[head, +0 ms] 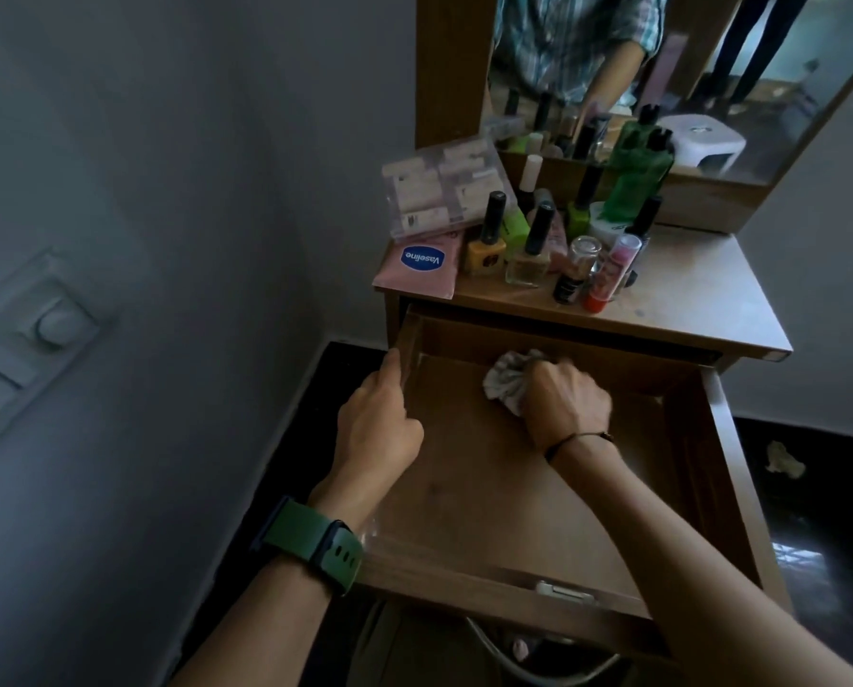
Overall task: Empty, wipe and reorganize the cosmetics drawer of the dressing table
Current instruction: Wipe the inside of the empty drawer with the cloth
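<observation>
"Vaseline" on pink pouch

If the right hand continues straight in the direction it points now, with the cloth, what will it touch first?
Probably the brown wooden back wall of the open drawer. The right hand pushes the crumpled grey patterned cloth that way, and the drawer floor between looks bare; the exact gap is hard to judge.

Cloth partly hidden in right hand; drawer rear under tabletop.
</observation>
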